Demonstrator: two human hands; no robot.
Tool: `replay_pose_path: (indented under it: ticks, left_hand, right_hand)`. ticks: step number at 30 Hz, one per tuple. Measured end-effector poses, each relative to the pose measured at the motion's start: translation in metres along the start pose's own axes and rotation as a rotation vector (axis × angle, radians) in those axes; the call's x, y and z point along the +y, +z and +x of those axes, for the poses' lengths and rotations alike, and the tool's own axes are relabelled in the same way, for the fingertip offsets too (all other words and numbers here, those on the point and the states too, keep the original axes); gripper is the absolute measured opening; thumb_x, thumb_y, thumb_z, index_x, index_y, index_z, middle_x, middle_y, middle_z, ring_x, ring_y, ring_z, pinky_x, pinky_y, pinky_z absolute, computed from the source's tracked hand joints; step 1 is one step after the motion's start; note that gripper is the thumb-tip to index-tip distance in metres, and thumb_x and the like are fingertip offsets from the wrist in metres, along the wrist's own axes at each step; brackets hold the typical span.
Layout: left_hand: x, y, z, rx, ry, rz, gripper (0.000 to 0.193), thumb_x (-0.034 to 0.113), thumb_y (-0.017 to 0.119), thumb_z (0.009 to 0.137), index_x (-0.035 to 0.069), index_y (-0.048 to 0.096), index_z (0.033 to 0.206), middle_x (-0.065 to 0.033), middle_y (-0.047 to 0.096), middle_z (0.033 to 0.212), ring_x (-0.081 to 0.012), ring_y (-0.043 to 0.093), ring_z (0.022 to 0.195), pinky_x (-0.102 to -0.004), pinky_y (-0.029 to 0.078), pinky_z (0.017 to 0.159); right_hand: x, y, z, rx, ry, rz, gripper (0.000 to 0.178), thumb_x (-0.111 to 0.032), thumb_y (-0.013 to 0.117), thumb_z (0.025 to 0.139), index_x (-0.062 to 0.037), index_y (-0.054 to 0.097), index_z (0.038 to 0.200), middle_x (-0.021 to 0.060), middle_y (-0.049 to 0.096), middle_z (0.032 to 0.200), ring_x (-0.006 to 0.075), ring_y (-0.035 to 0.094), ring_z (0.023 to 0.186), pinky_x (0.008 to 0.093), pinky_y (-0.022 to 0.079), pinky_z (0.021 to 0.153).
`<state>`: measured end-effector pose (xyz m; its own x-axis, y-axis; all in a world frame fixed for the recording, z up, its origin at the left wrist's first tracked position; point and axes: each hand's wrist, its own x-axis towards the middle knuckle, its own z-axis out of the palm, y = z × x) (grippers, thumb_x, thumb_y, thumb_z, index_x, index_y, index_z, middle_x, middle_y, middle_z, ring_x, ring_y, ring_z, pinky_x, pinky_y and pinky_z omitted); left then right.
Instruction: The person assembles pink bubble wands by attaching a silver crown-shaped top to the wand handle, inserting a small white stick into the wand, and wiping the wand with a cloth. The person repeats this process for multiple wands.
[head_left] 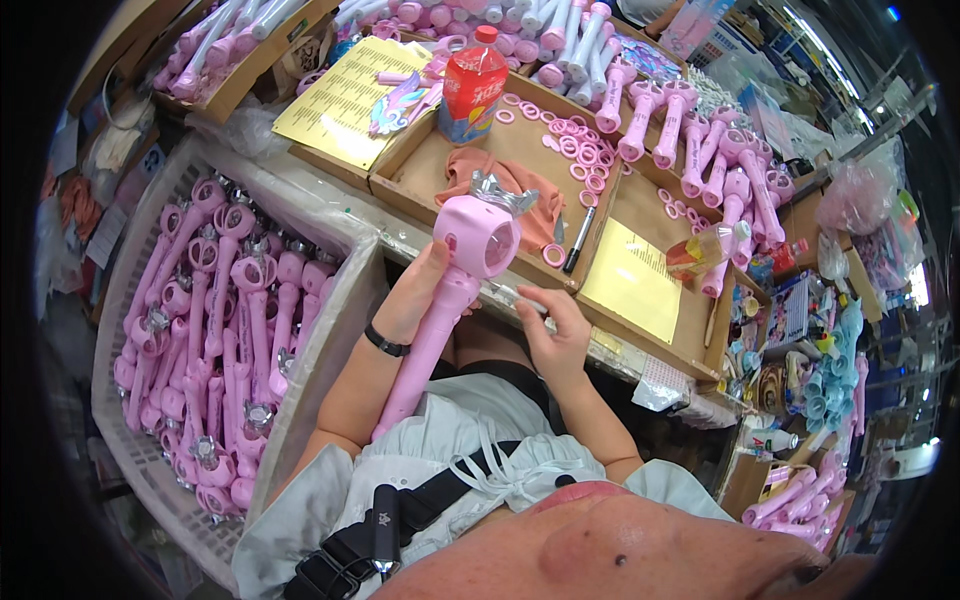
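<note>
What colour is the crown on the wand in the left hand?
Shiny silver: the crown stands out against the pink wand, best seen in the head view.

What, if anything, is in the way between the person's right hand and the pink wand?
Only the slim tool that the right hand holds, pointing toward the pink wand. Nothing else visible stands between them; the left hand grips the wand from the other side.
</note>
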<state>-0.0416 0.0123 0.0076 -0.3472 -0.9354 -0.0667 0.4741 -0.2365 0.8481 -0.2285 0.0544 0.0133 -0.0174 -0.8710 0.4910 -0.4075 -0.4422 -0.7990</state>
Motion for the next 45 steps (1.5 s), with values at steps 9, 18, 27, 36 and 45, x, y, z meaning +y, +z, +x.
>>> replay_pose_path:
  ticks: [9, 18, 27, 36, 45]
  left_hand:
    - [-0.003, -0.001, -0.003, 0.009, 0.02, 0.016, 0.065, 0.062, 0.046, 0.084, 0.004, 0.046, 0.114, -0.0063, 0.059, 0.086, -0.0118, 0.061, 0.066, -0.0241, 0.052, 0.056]
    - [0.002, 0.002, -0.007, 0.051, 0.087, 0.07, 0.064, 0.059, 0.048, 0.085, 0.005, 0.042, 0.118, -0.0061, 0.057, 0.086, -0.0119, 0.059, 0.066, -0.0231, 0.05, 0.055]
    - [0.003, 0.005, -0.009, 0.06, 0.088, 0.084, 0.063, 0.057, 0.048, 0.086, 0.004, 0.041, 0.12, -0.006, 0.057, 0.089, -0.0109, 0.059, 0.066, -0.0225, 0.05, 0.055]
    - [0.005, 0.009, -0.01, 0.056, 0.09, 0.083, 0.065, 0.057, 0.049, 0.086, 0.004, 0.041, 0.122, -0.0061, 0.058, 0.087, -0.0106, 0.059, 0.065, -0.0218, 0.049, 0.053]
    - [0.008, 0.013, -0.013, 0.057, 0.094, 0.142, 0.064, 0.057, 0.048, 0.086, 0.005, 0.04, 0.123, -0.0057, 0.058, 0.086, -0.0107, 0.059, 0.065, -0.0214, 0.048, 0.053]
  right_hand:
    - [0.002, 0.008, -0.008, 0.062, 0.248, 0.27, 0.019, -0.001, 0.071, 0.072, -0.0027, 0.065, 0.09, 0.0104, 0.064, 0.079, 0.0237, 0.058, 0.065, 0.0297, 0.046, 0.056]
    - [0.004, 0.008, -0.005, 0.076, 0.104, 0.26, 0.02, -0.002, 0.07, 0.077, 0.0003, 0.064, 0.096, 0.0111, 0.064, 0.081, 0.0178, 0.06, 0.069, 0.0241, 0.046, 0.059]
    - [0.004, 0.005, -0.008, 0.033, 0.16, 0.156, 0.018, -0.004, 0.07, 0.078, -0.0014, 0.065, 0.094, 0.0101, 0.063, 0.08, 0.0149, 0.057, 0.063, 0.0237, 0.044, 0.053]
    - [0.007, 0.006, -0.009, 0.048, -0.055, 0.038, 0.016, -0.003, 0.068, 0.08, 0.0015, 0.064, 0.094, 0.0103, 0.065, 0.086, 0.0143, 0.061, 0.068, 0.0266, 0.047, 0.057]
    - [0.003, 0.003, -0.009, 0.066, -0.07, -0.046, 0.017, -0.006, 0.07, 0.079, 0.0002, 0.065, 0.093, 0.0122, 0.065, 0.084, 0.0143, 0.06, 0.063, 0.0219, 0.047, 0.052]
